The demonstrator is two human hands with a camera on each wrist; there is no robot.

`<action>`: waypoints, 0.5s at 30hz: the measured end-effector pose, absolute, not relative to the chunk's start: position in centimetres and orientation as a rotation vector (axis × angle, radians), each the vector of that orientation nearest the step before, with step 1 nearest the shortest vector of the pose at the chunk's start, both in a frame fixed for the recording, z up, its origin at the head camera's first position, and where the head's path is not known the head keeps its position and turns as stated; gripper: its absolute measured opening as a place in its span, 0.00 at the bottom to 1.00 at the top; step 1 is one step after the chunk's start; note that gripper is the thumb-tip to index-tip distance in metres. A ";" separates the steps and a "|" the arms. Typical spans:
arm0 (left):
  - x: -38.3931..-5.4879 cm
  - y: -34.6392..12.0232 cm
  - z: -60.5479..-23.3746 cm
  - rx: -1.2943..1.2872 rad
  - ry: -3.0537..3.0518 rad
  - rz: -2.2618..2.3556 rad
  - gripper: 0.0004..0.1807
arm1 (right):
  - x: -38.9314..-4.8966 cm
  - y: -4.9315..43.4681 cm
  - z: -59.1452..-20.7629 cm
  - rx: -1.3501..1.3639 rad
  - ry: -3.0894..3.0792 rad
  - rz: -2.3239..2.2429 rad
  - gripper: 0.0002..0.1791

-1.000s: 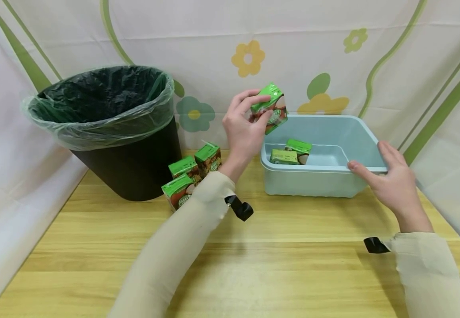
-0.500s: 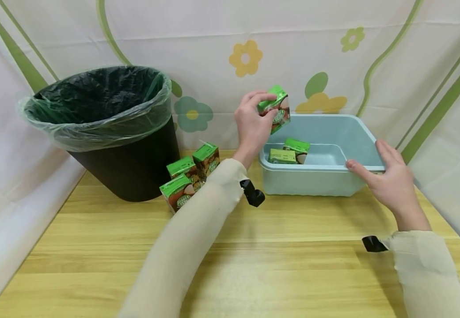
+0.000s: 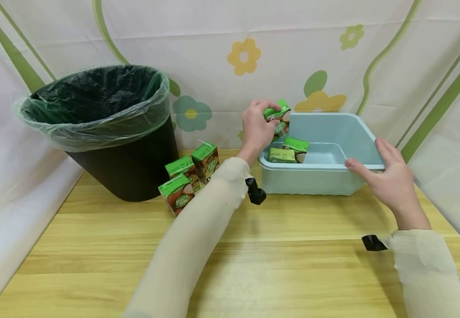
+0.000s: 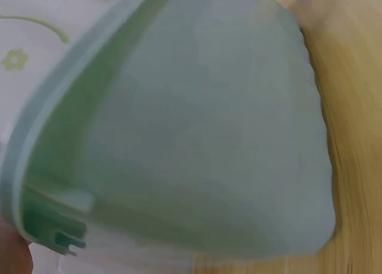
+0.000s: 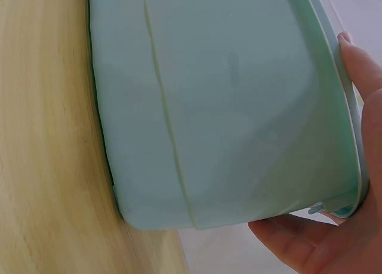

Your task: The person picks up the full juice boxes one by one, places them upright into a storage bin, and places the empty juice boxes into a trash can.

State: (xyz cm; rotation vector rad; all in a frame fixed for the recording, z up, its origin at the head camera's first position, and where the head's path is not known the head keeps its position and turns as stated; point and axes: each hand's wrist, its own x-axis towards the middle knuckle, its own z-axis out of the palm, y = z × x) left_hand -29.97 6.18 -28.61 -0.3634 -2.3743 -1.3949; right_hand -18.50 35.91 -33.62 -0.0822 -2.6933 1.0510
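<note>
1. Right now, the left hand (image 3: 255,132) has a small green-topped carton (image 3: 284,118) pinched between thumb and fingers, up at the left end of the pale blue tub (image 3: 305,182)! Whether that carton touches the rim, I cannot tell.
2. Across at the tub's near right corner, the right hand (image 3: 393,183) grips the rim, thumb at the near edge, fingers over the right edge; the right wrist view shows that hold about the corner too.
3. Inside the tub sit two more: a lighter green carton (image 3: 281,155) by the near wall and a brighter green carton (image 3: 296,149) just behind it, both towards the left end.
4. Out on the bench (image 3: 285,247), left of the tub, three stand bunched: a front carton (image 3: 177,193), a middle carton (image 3: 185,170) and a rear carton (image 3: 206,161), the last nearest the bench's back edge.
5. Beside that bunch, by the bench's back left corner, stands a black bin (image 3: 130,168), a see-through green liner (image 3: 110,128) folded over its lip.
6. Behind it all, a flowered curtain (image 3: 198,53) rises along the bench's back edge.
7. From the left wrist, mostly the tub's outer wall, rather blurred!
</note>
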 end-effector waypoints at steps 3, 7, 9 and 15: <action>-30.1 6.1 -28.9 -0.396 -2.430 -1.322 0.13 | -18.5 35.9 -33.6 -0.078 -2.692 1.056 0.57; -30.4 6.2 -29.1 -0.455 -2.494 -1.219 0.13 | -18.5 35.9 -33.6 -0.076 -2.690 1.061 0.57; -30.5 6.3 -29.1 -0.461 -2.519 -1.191 0.13 | -18.5 35.9 -33.6 -0.076 -2.690 1.063 0.57; -30.7 6.2 -29.3 -0.497 -2.591 -1.081 0.13 | -18.5 35.8 -33.6 -0.079 -2.688 1.066 0.56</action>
